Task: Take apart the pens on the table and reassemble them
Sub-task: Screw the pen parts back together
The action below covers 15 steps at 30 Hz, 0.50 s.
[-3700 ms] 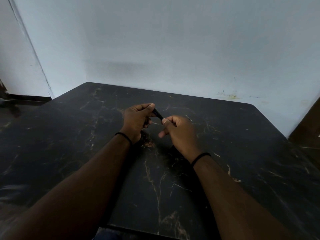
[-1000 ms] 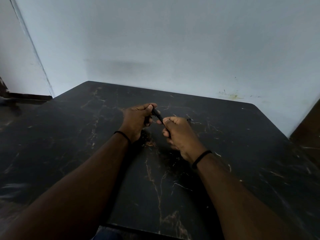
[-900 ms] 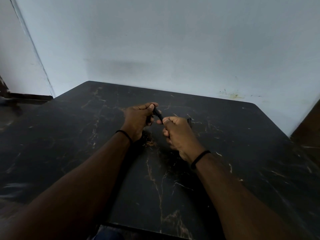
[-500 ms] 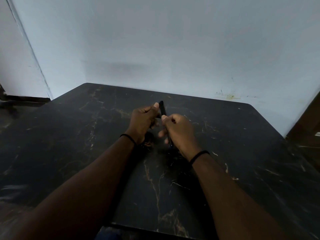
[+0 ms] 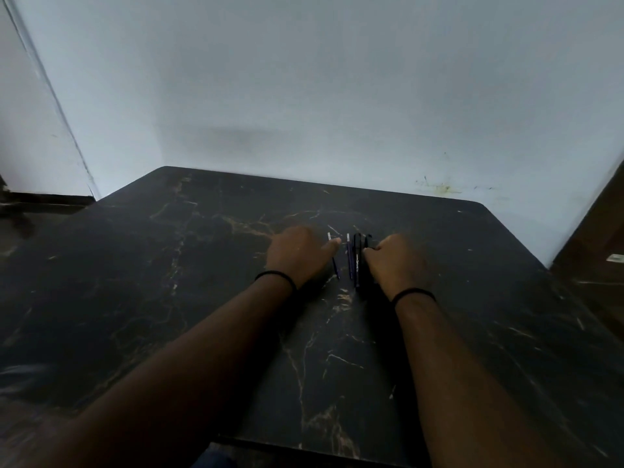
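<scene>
between both hands, perhaps two refills, two barrels.

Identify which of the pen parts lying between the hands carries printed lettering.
The black pen barrel, lying beside the right hand; the two thin refills to its left are plain.

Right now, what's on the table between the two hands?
In the head view, two thin purple refills and a black pen barrel lie side by side between left hand and right hand.

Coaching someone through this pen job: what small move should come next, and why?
Probably the left hand should pinch the thin refill at its fingertips. Two refills lie loose beside the black pen barrel, which the right hand touches, so reassembly seems next.
</scene>
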Each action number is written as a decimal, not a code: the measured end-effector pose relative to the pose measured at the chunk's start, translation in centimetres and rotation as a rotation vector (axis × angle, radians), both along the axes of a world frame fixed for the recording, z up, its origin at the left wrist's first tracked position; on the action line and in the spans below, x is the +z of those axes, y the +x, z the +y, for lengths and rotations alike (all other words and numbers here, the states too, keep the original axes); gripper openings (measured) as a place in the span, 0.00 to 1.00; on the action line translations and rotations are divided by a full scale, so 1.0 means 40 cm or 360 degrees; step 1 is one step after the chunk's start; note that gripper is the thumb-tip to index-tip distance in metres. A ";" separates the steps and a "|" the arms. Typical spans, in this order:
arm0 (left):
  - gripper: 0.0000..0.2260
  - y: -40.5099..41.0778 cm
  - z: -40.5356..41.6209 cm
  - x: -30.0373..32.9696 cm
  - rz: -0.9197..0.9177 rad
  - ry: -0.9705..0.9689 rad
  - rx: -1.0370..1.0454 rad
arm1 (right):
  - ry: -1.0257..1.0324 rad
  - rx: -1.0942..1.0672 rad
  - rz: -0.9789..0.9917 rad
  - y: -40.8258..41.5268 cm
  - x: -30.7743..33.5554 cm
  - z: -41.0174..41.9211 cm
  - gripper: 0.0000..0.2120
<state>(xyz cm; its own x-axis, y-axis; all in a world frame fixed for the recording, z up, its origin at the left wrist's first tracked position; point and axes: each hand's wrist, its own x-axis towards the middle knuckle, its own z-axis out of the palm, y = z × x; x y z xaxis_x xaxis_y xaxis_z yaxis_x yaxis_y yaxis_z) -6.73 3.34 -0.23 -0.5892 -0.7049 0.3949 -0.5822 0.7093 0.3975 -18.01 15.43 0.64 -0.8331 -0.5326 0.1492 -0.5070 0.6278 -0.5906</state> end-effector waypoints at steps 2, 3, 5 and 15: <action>0.23 -0.020 0.009 0.003 -0.0101 -0.0042 -0.0001 | -0.0006 -0.0016 0.0031 0.002 0.002 0.004 0.13; 0.22 -0.029 0.010 0.003 -0.0141 -0.0066 0.0001 | -0.0002 -0.0017 0.0051 0.003 0.002 0.003 0.13; 0.22 -0.046 0.012 0.003 -0.0189 -0.0059 0.0022 | -0.0011 -0.0010 0.0047 0.003 0.002 0.004 0.14; 0.20 -0.093 0.024 0.021 -0.0313 0.0094 -0.0048 | -0.0036 0.0016 0.0068 -0.008 -0.016 -0.006 0.12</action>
<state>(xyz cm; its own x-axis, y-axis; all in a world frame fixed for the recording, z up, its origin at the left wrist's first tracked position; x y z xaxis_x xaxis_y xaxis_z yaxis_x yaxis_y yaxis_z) -10.46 4.29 0.60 -0.6721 -0.7043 0.2285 -0.6316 0.7064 0.3197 -18.34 15.19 0.01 -0.8203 -0.5371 0.1967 -0.5385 0.6091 -0.5823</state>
